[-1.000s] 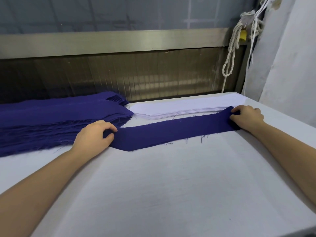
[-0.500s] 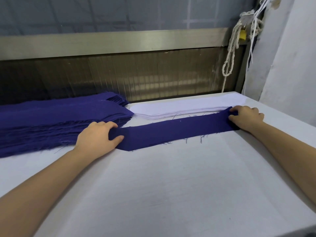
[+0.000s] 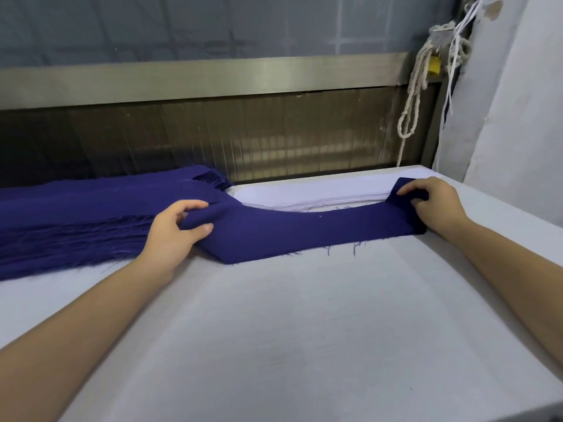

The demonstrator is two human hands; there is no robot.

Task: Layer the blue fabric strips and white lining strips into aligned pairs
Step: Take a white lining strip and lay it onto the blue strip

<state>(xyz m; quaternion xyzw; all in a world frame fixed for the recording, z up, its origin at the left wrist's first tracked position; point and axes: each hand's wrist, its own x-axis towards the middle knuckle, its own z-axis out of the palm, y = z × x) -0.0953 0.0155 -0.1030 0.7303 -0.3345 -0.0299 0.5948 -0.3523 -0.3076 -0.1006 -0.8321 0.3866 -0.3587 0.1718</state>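
One blue fabric strip (image 3: 298,233) stretches across the white table (image 3: 289,330), lifted at both ends and sagging in the middle. My left hand (image 3: 173,229) pinches its left end between thumb and fingers. My right hand (image 3: 435,205) grips its right end, which is raised over the stack of white lining strips (image 3: 307,193) at the back right. A thick pile of blue strips (image 3: 79,214) with frayed edges lies at the back left, partly behind my left hand.
A metal rail and ribbed panel (image 3: 243,138) run along the table's far edge. White cords (image 3: 417,86) hang at the back right corner beside a white wall (image 3: 511,123). The white table surface extends toward me in front of the strip.
Both hands have lifted the blue strip's ends off the table and carried it farther back, so its right end now overlaps the white lining stack. The left hand went from resting on it to pinching it.
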